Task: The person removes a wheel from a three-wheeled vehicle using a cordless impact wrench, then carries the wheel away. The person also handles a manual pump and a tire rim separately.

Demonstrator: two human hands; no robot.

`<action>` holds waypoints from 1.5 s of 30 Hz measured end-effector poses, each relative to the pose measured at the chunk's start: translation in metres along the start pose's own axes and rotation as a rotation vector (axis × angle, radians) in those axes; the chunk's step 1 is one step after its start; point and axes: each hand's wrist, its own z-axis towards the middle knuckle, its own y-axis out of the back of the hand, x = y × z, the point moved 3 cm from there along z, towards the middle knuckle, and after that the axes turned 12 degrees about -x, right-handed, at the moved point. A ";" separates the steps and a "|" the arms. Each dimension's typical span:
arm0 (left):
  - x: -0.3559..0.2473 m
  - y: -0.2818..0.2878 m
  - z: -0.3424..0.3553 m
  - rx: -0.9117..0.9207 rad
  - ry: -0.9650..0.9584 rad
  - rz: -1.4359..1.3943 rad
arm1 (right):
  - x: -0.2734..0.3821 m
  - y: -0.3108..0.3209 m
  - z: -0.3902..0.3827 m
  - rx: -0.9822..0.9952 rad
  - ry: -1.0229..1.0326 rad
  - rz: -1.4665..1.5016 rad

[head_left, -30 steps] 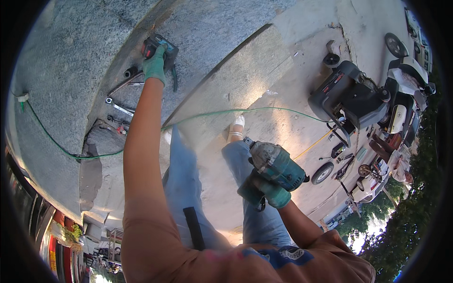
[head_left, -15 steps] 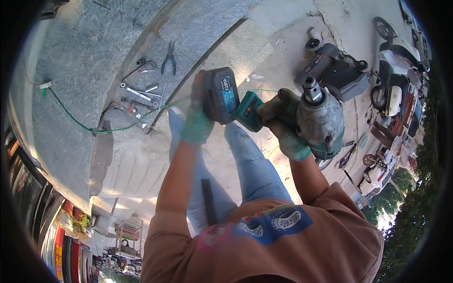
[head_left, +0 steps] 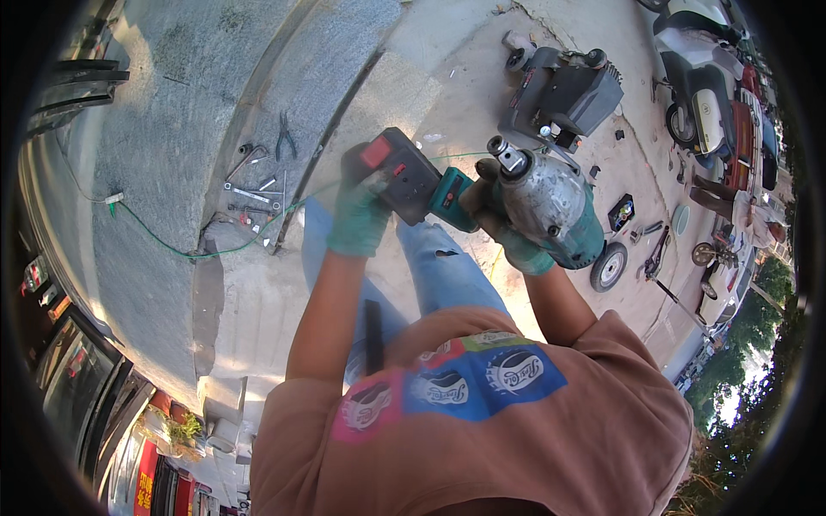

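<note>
My left hand [head_left: 358, 217], in a green-cuffed work glove, is closed around a black battery pack [head_left: 404, 179] with a red patch on one end. Its far side meets the teal foot [head_left: 451, 199] of an impact wrench's handle; whether the two are locked together I cannot tell. The impact wrench [head_left: 547, 199] has a worn grey metal head and a teal body, its square drive pointing up and away. Wrapped round its handle is my gloved right hand [head_left: 499, 222], the fingers partly hidden by the tool.
On the pavement at left lie pliers [head_left: 286, 138], spanners [head_left: 251, 195] and a green cord [head_left: 163, 243]. A dark wheeled machine [head_left: 576, 95] stands beyond the wrench. At right are a small wheel [head_left: 609, 267], a tray [head_left: 620, 212] and a parked scooter [head_left: 707, 103].
The battery pack has turned in my left hand, so its red-patched side shows instead of the labelled face. The impact wrench has tilted and come slightly left. The whole view has shifted.
</note>
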 end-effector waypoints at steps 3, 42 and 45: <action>0.016 -0.023 -0.009 -0.015 0.032 -0.052 | 0.009 0.020 -0.016 -0.060 -0.017 0.086; 0.052 -0.132 -0.089 -0.437 -0.340 0.472 | 0.035 0.034 -0.095 -0.426 0.348 -0.098; 0.062 -0.130 -0.098 -0.427 -0.282 0.437 | 0.039 0.030 -0.093 -0.481 0.039 0.281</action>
